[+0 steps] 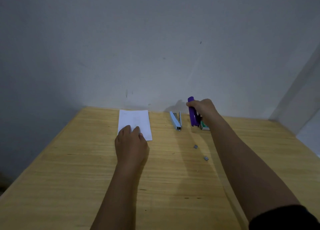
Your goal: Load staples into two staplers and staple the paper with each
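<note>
A white sheet of paper lies flat near the back of the wooden table. My left hand rests on its near edge with straight fingers. To the right, a light blue stapler lies with its top hinged open. My right hand grips a purple stapler, which stands tilted up off the table. Just beside it, partly behind my right wrist, sits a small green and white staple box. Two small grey staple strips lie loose on the wood.
A pale wall rises right behind the table's back edge. The table's left edge runs diagonally toward me. A white surface borders the table at the right.
</note>
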Action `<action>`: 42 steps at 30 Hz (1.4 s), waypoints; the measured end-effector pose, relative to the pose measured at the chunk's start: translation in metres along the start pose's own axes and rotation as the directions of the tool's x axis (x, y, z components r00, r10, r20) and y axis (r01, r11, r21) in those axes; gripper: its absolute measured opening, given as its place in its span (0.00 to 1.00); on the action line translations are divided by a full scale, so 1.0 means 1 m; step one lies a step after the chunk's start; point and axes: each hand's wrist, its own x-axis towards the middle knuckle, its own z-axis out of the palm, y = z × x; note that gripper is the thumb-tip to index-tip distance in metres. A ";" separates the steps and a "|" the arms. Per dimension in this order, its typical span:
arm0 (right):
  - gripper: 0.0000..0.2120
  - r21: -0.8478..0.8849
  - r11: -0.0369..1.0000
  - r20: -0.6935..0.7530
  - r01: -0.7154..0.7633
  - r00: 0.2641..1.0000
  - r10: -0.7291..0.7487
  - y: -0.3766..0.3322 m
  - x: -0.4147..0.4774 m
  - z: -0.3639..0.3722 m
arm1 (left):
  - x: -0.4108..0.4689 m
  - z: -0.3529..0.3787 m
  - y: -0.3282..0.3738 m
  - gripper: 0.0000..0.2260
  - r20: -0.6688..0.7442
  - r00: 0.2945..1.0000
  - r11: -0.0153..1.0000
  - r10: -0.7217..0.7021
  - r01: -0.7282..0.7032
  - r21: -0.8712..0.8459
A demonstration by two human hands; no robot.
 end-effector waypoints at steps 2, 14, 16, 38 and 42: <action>0.16 -0.107 0.994 0.024 -0.010 1.000 0.012 -0.002 0.003 0.002 | 0.000 0.000 0.000 0.15 0.002 1.000 1.000 -0.004 0.004 -0.002; 0.15 -0.381 0.922 0.007 0.064 0.998 -0.067 0.013 0.019 0.026 | 0.004 0.002 -0.002 0.16 0.023 1.000 1.000 0.000 0.000 -0.004; 0.15 -0.413 0.908 0.004 0.076 0.997 -0.082 0.013 0.022 0.027 | 0.004 0.002 -0.003 0.16 0.029 1.000 1.000 -0.004 0.004 -0.002; 0.18 -0.630 0.762 0.089 0.151 0.988 -0.123 0.022 0.002 0.018 | 0.003 0.001 0.000 0.20 0.094 0.996 0.999 0.008 -0.011 0.034; 0.03 -0.519 0.824 0.055 0.227 0.971 -0.232 0.031 -0.016 0.015 | 0.003 0.000 0.002 0.20 0.020 0.999 0.998 -0.028 0.027 0.050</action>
